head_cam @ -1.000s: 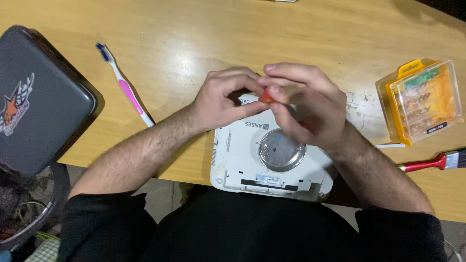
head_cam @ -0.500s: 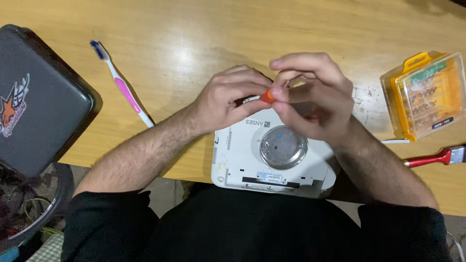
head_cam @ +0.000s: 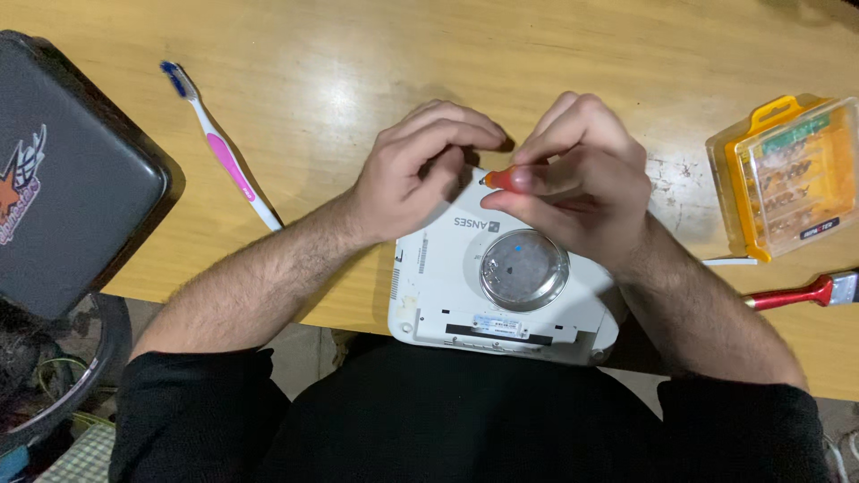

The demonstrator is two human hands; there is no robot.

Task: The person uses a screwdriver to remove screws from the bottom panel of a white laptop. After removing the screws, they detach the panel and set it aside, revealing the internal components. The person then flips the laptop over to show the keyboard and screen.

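Right hand (head_cam: 582, 183) fingers pinched shut on orange screwdriver (head_cam: 503, 180); left hand (head_cam: 420, 170) curled, fingertips touching white laptop (head_cam: 447, 277); wooden table (head_cam: 340, 72).

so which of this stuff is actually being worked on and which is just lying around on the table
In use:
- white laptop, underside up
- small orange-handled tool, pinched in the right hand
- left hand resting on the laptop's corner
- round glass dish sitting on the laptop

Lying about:
- pink and white toothbrush
- yellow bit case
- red-handled brush
- dark case
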